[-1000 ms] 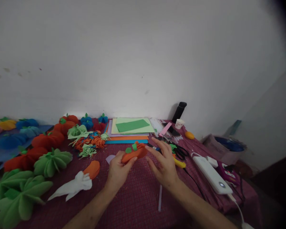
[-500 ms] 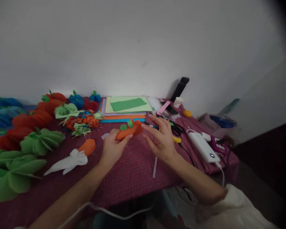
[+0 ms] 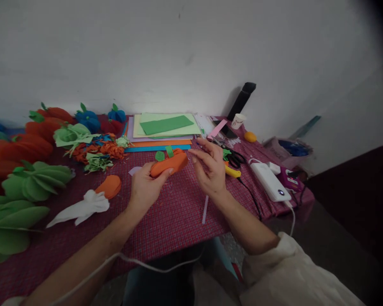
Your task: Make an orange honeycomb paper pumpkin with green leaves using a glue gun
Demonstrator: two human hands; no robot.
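My left hand (image 3: pixel 144 188) grips a folded orange paper pumpkin (image 3: pixel 170 163) with small green leaf and stem pieces on top, holding it above the red checked tablecloth (image 3: pixel 175 212). Just right of the pumpkin is my right hand (image 3: pixel 210 170), fingers spread and holding nothing, its fingertips close to the pumpkin's end. A thin pale strip (image 3: pixel 205 209) lies on the cloth below my right wrist.
Finished paper pumpkins in green (image 3: pixel 35 180), orange (image 3: pixel 22 146) and blue (image 3: pixel 87 119) crowd the left. Paper scraps (image 3: pixel 95 153), stacked coloured sheets (image 3: pixel 162 127), scissors (image 3: pixel 234 159), a white power bank (image 3: pixel 270 181), a paper cup (image 3: pixel 238 121) and white cloth (image 3: pixel 79 208) lie around.
The camera has tilted downward, so the table sits higher in view and my lap shows. Both hands keep their pose, the left still holding the orange pumpkin.
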